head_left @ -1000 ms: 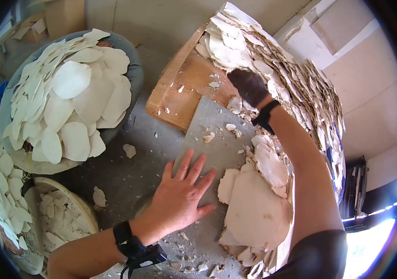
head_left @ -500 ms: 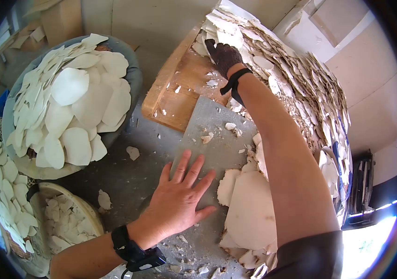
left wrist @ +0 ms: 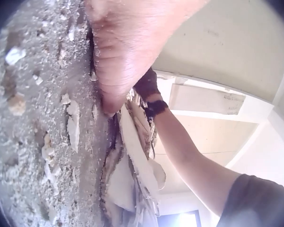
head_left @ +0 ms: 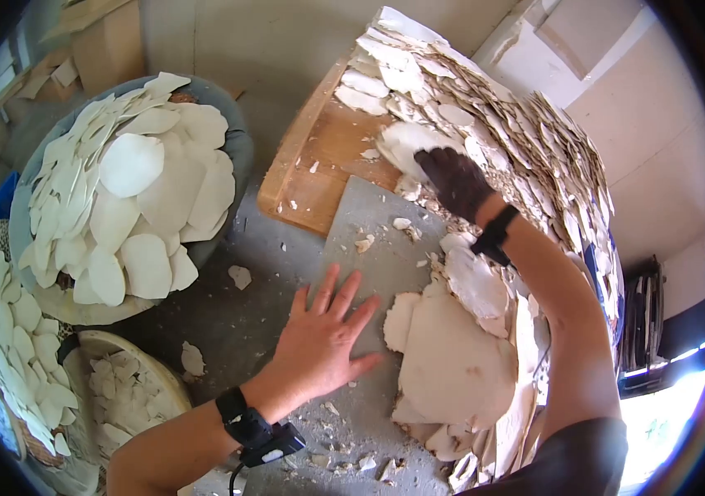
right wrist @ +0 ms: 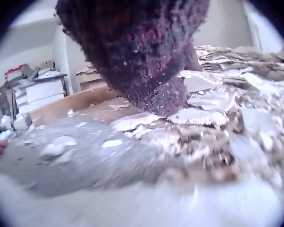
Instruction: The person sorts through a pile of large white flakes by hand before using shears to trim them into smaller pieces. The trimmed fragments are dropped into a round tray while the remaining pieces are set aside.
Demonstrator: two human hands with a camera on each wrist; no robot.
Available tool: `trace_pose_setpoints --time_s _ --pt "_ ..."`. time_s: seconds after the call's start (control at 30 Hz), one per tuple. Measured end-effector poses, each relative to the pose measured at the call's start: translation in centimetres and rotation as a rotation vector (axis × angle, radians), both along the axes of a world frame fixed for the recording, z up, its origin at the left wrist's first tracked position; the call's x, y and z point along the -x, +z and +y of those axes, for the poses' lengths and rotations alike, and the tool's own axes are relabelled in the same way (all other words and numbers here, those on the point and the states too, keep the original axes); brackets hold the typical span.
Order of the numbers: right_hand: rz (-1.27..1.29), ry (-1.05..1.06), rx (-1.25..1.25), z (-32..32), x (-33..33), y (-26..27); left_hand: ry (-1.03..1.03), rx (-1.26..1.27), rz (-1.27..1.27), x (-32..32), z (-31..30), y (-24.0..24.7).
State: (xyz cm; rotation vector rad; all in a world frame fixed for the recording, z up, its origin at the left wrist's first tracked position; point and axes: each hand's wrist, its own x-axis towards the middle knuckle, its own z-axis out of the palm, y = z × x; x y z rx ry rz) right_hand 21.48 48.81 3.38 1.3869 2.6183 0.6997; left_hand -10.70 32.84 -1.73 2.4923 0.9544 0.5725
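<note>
My bare left hand lies flat with fingers spread on the grey sheet in the head view. In the left wrist view, the heel of that hand is close against the crumb-covered grey surface. My right hand, in a dark glove, holds a thin white rounded flake by its near edge, over the wooden board. The right wrist view shows the gloved hand low over white flakes, its fingertips largely hidden.
A big heap of layered flakes rises at the right. Stacked wide pale sheets lie nearer me. At the left stand a round mound of white flakes, a tub of broken bits and another flake pile.
My right hand reached forward to the heap's far end, then came back toward me with a white flake at its fingers. The left hand has stayed in place.
</note>
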Motion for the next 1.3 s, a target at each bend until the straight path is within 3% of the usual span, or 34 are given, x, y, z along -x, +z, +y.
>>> trace_pose_setpoints --time_s 0.1,0.23,0.47,0.57,0.67,0.7,0.73,0.8,0.93,1.0,1.13,1.17,1.23,1.27,1.3 --pt "0.045 -0.053 0.136 -5.5 -3.4 0.8 0.005 -0.021 0.01 -0.1 0.0 0.1" --pt "0.013 -0.047 0.182 -18.2 1.5 10.3 0.009 -0.057 0.047 -0.5 -0.1 0.1" --pt "0.293 -0.227 0.309 -34.3 4.1 13.2 0.007 -0.108 0.087 -0.9 -0.6 0.8" --pt "0.313 -0.265 0.474 -38.0 5.3 14.8 0.004 -0.134 0.095 -1.1 -0.6 0.5" --pt "0.539 -0.312 0.742 -40.3 5.1 16.1 -0.014 -0.18 0.08 -1.1 -0.5 -0.1" --pt "0.782 -0.368 0.888 -40.5 4.2 15.8 -0.025 -0.179 0.071 -1.2 -0.6 -0.1" --pt "0.742 -0.285 0.787 -40.8 3.2 15.0 -0.031 -0.175 0.085 -1.2 -0.7 -0.1" --pt "0.875 -0.318 0.702 -39.2 1.8 14.8 -0.027 -0.178 0.11 -1.2 -0.7 -0.1" --pt "0.646 -0.368 0.727 -31.1 -0.7 16.5 -0.013 -0.195 0.116 -1.3 -0.8 0.0" --pt "0.838 -0.23 0.541 -25.3 -2.3 15.4 -0.005 -0.195 0.108 -1.4 -0.9 0.0" --pt "0.92 -0.545 0.68 -13.1 -3.4 12.6 0.004 -0.163 0.109 -1.5 -0.9 0.4" --pt "0.702 -0.403 0.596 -9.7 -5.0 10.4 0.007 -0.156 0.11 -1.6 -0.8 0.5" --pt "0.391 -0.374 0.433 -6.8 -4.3 7.1 0.004 -0.139 0.116 -1.6 -1.0 0.6" --pt "0.29 -0.479 0.348 -5.7 -3.7 5.7 0.003 -0.138 0.115 -1.6 -0.9 0.6" --pt "0.432 -0.619 0.479 -4.4 -4.2 3.5 0.006 -0.139 0.111 -1.6 -0.8 0.7"
